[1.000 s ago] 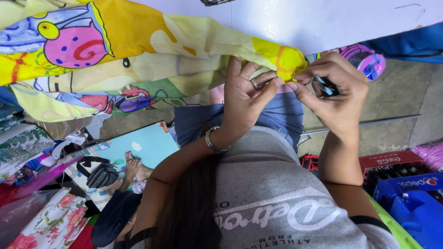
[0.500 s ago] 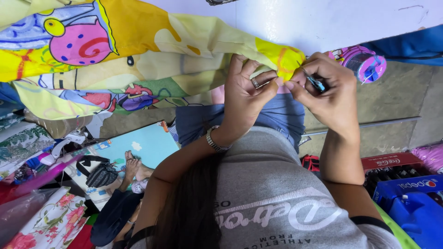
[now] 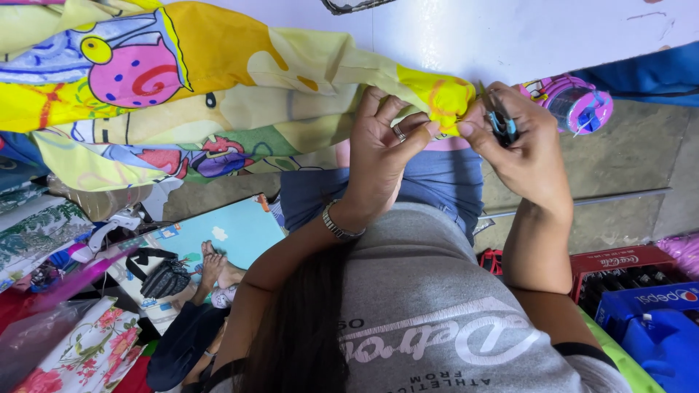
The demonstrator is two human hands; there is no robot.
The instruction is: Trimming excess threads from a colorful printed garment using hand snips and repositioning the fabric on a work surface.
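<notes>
A large bright yellow printed cartoon fabric (image 3: 218, 87) drapes from nine o'clock toward centre. The left hand (image 3: 382, 156) pinches its yellow corner between thumb and fingers at twelve o'clock. Touching that corner from one o'clock, the right hand (image 3: 528, 156) is closed around small blue-handled snips (image 3: 499, 120).

- Bright yellow cartoon-print fabric (image 3: 218, 87), bunched and draped across the white desk (image 3: 473, 36), its corner pinched up.
- Small blue-handled snips (image 3: 499, 120), held upright, touching that corner.
</notes>
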